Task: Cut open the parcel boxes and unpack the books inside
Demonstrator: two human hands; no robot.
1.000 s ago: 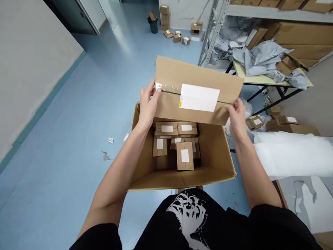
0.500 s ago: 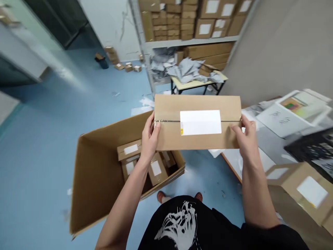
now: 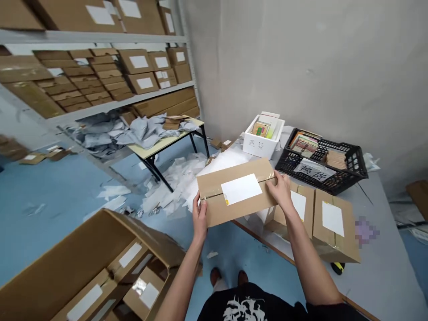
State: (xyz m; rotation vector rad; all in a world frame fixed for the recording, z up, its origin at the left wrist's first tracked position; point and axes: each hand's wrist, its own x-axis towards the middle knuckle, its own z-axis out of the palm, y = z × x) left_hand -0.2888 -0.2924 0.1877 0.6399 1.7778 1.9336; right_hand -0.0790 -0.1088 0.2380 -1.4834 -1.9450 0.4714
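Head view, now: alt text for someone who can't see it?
Left hand and right hand hold a long cardboard box by its ends, white label facing the camera. An open carton of smaller boxes sits lower left; at right, a table bears other boxes, a white bin and a black crate.

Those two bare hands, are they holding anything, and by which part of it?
Yes, a labelled cardboard box: the left hand grips one short end and the right hand grips the opposite end.
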